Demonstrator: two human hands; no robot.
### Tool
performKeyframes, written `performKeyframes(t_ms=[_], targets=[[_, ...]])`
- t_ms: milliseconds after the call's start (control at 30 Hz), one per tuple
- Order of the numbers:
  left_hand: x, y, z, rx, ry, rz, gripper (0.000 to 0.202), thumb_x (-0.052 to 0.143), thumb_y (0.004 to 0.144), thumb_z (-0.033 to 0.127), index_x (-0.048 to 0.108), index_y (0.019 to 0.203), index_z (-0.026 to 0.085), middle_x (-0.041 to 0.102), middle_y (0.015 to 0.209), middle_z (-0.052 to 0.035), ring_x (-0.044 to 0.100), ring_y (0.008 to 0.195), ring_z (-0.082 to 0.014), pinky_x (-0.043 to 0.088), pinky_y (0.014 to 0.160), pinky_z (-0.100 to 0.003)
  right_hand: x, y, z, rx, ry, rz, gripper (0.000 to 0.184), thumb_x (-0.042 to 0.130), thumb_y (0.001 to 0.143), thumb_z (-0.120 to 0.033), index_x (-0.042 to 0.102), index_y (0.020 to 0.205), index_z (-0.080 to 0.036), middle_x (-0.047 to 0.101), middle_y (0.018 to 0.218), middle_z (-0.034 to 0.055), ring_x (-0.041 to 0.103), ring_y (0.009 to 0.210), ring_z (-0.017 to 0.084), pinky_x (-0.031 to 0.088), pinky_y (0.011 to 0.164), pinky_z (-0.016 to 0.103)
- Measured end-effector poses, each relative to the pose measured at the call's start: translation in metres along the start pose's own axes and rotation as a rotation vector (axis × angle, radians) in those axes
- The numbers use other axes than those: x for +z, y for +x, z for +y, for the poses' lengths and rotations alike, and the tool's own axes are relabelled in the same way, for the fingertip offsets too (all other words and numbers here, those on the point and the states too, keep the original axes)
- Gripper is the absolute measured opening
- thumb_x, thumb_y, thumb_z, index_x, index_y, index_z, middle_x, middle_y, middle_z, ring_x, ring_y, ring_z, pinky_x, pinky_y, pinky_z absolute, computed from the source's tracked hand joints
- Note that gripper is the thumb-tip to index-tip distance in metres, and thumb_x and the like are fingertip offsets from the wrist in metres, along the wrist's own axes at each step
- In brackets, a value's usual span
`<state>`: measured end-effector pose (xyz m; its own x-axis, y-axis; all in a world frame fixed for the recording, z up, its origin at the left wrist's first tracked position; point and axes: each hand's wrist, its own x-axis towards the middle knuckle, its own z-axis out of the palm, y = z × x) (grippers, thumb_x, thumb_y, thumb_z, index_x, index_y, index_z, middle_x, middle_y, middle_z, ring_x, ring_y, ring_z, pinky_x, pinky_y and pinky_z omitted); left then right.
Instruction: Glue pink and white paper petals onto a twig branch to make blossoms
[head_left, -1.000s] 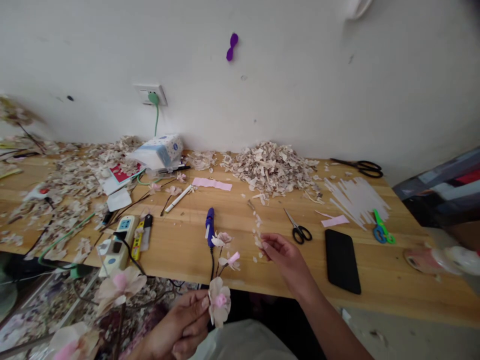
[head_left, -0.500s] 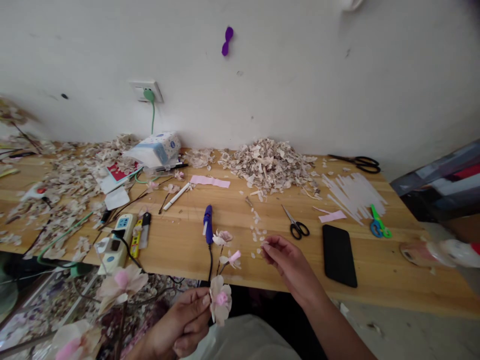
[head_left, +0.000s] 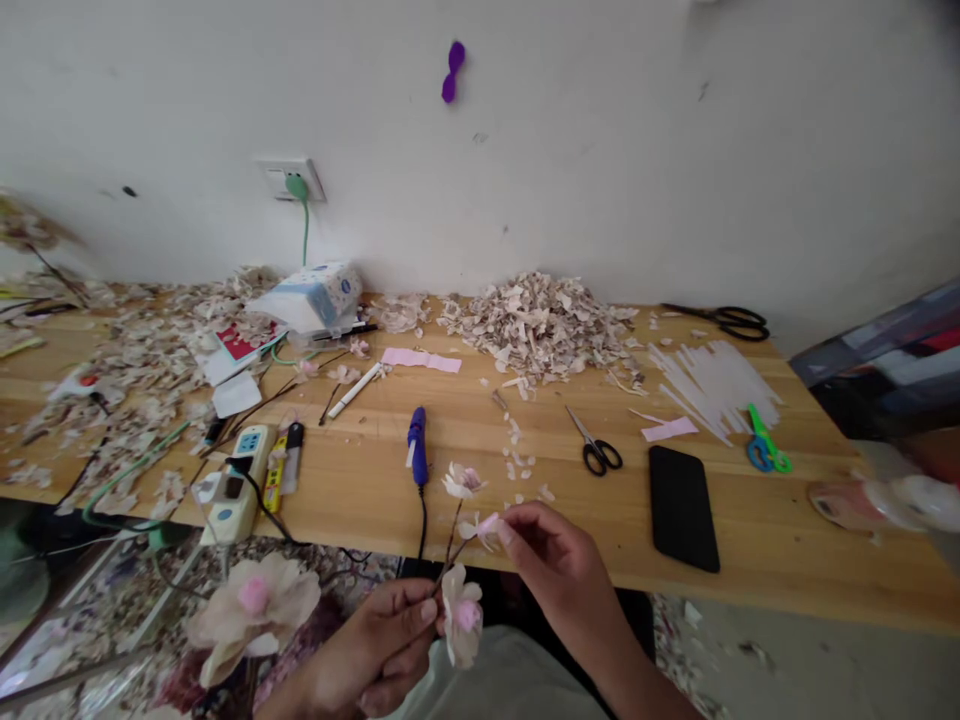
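My left hand (head_left: 379,650) is closed round a thin flower branch (head_left: 452,530) near my lap. The branch carries a large cream flower with a pink centre (head_left: 460,618) beside my fingers, a small pink-tipped bud (head_left: 480,527) and a small cream blossom (head_left: 463,481) higher up. My right hand (head_left: 555,565) pinches at the pink-tipped bud with thumb and fingers. A few loose petals (head_left: 520,463) lie on the wooden table (head_left: 525,530) just beyond my right hand.
A blue glue gun (head_left: 417,448) lies left of the petals. Small black scissors (head_left: 596,447), a black phone (head_left: 681,507) and green-blue scissors (head_left: 765,442) lie to the right. A big petal pile (head_left: 540,322) sits against the wall. A power strip (head_left: 238,478) and cords are at the left.
My right hand has pulled back from the loose petals on the table to the branch and now pinches the small bud. My left hand has shifted the branch slightly right.
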<state>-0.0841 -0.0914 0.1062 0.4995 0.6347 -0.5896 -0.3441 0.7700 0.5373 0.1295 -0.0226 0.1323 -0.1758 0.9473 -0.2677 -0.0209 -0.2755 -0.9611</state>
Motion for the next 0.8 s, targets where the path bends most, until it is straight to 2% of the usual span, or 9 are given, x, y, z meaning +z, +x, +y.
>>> performKeyframes(t_ms=[133, 333, 567, 800], targets=[[0.008, 0.000, 0.006, -0.016, 0.007, 0.025, 0.037, 0.074, 0.081, 0.050, 0.056, 0.082, 0.019, 0.032, 0.044, 0.0142, 0.014, 0.029, -0.0004, 0.014, 0.027, -0.014, 0.001, -0.002, 0.003, -0.037, -0.117, 0.011, 0.027, 0.065, 0.088, -0.048, 0.068, 0.085, -0.021, 0.065, 0.079, 0.0017, 0.055, 0.069, 0.015, 0.042, 0.062, 0.025], [0.005, 0.002, 0.004, -0.018, -0.021, -0.010, 0.033, 0.070, 0.085, 0.048, 0.056, 0.085, 0.019, 0.032, 0.044, 0.0142, 0.015, 0.028, -0.0009, 0.012, 0.026, -0.015, 0.002, 0.003, 0.010, -0.112, -0.178, 0.041, 0.023, 0.065, 0.088, -0.043, 0.068, 0.082, -0.021, 0.058, 0.072, -0.0013, 0.046, 0.062, 0.012, 0.037, 0.058, 0.024], [-0.003, 0.004, -0.006, -0.005, -0.037, -0.033, 0.024, 0.063, 0.092, 0.042, 0.058, 0.088, 0.018, 0.034, 0.045, 0.0131, 0.017, 0.027, -0.0016, 0.015, 0.025, -0.014, 0.006, 0.003, 0.014, -0.107, -0.166, 0.077, 0.023, 0.066, 0.086, -0.042, 0.068, 0.079, -0.020, 0.056, 0.067, -0.0020, 0.045, 0.059, 0.011, 0.037, 0.054, 0.023], [0.000, 0.003, -0.004, -0.008, -0.041, -0.023, 0.025, 0.065, 0.091, 0.042, 0.058, 0.087, 0.019, 0.033, 0.045, 0.0134, 0.016, 0.027, -0.0012, 0.015, 0.025, -0.013, 0.008, 0.001, 0.017, -0.211, -0.228, 0.101, 0.017, 0.064, 0.090, -0.037, 0.066, 0.081, -0.022, 0.059, 0.071, -0.0016, 0.050, 0.060, 0.012, 0.041, 0.055, 0.022]])
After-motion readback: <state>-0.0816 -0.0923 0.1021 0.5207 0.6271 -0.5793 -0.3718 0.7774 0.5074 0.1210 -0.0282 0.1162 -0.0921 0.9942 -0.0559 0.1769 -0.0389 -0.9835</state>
